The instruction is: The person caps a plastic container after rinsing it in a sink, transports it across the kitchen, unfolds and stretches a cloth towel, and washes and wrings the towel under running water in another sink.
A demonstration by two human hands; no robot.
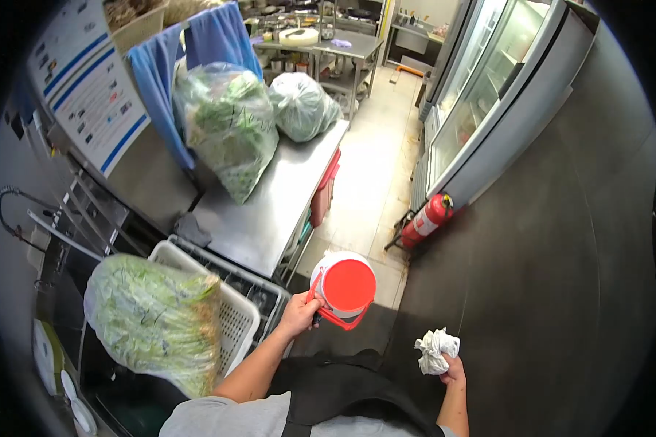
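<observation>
Black apron (335, 386), bottom centre — left hand (297, 316) grasps red-topped tub (350, 285) by side, likely for steadiness; right hand (454, 370), lower right — clenched round bunched white cloth (435, 349).

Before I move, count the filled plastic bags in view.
3: a large bag and a smaller bag beside it on the steel table, and a third bag lying partly over the white basket. Others may be hidden.

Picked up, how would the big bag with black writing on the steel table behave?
The bag would probably sag, its plastic looking thin and wrinkled. Filled with leafy greens, it may be light for its size.
</observation>
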